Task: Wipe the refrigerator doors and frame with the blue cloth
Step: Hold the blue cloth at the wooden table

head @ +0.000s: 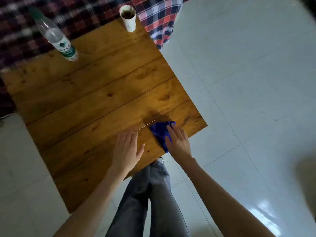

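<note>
A blue cloth lies bunched on a wooden table near its right front corner. My right hand rests flat on top of the cloth, fingers spread, pressing it against the wood. My left hand lies flat on the bare tabletop just left of the cloth, fingers together, holding nothing. A dark wet-looking patch marks the wood just beyond the cloth. No refrigerator is in view.
A clear plastic water bottle with a green label stands at the table's far left. A paper cup with dark residue stands at the far edge. Plaid fabric lies behind the table. White tiled floor stretches to the right. My grey-trousered legs are below.
</note>
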